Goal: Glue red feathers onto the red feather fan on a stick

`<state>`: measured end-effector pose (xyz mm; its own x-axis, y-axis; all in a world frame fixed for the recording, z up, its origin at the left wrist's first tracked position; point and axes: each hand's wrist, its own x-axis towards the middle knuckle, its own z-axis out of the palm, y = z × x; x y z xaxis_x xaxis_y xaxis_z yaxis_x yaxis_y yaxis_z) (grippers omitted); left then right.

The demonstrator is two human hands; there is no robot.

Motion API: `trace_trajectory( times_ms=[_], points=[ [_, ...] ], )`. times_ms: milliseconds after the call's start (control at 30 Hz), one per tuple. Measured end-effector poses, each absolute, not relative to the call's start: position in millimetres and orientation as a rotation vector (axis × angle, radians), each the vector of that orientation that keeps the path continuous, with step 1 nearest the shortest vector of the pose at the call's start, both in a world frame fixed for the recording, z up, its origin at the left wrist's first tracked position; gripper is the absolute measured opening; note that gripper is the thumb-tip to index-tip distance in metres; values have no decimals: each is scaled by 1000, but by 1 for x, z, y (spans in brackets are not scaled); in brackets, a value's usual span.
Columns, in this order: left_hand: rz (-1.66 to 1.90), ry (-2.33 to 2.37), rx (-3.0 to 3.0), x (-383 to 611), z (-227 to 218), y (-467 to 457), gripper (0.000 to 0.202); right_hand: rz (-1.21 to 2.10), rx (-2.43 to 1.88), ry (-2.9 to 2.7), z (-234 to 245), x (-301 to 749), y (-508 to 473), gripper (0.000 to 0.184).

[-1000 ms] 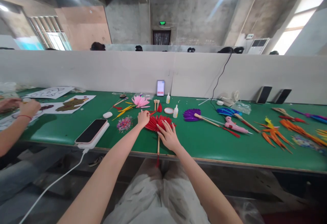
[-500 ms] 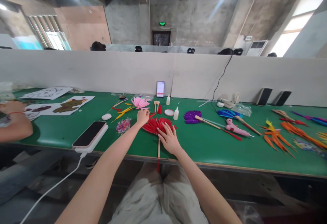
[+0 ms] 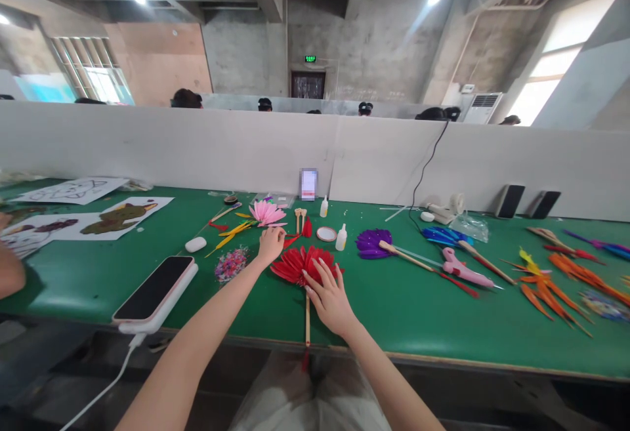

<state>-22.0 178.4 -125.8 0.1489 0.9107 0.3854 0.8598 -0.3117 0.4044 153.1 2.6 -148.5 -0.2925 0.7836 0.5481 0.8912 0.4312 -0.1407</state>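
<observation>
At the left a phone (image 3: 153, 290) lies on the green table (image 3: 394, 303), sequins (image 3: 230, 264) just past it. The left hand (image 3: 270, 245) curls at the upper left edge of the red feather fan (image 3: 294, 264), lying mid-table; whether it pinches a feather I cannot tell. The right hand (image 3: 331, 294) rests flat and splayed on the fan. A purple fan (image 3: 370, 242) lies further right

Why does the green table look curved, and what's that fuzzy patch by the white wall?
Head view: the wide lens bows the green table and white partition; the small upright screen is pixelated while its surroundings stay sharp; the right window is washed out white; the red feather fan is evenly lit.
</observation>
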Motion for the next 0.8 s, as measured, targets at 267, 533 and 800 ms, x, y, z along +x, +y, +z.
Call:
trace_trajectory(
  times_ms=[267,533,800],
  points=[
    [984,1653,2330,-18,-135,191,17,-224,-1438,-2194,-142,154,1,44],
    [1057,1560,2346,-17,-136,202,17,-158,-1471,-2206,-137,154,-6,44],
    [1085,1570,2339,-16,-134,204,18,-132,-1481,-2229,-137,154,-6,47]
  ],
)
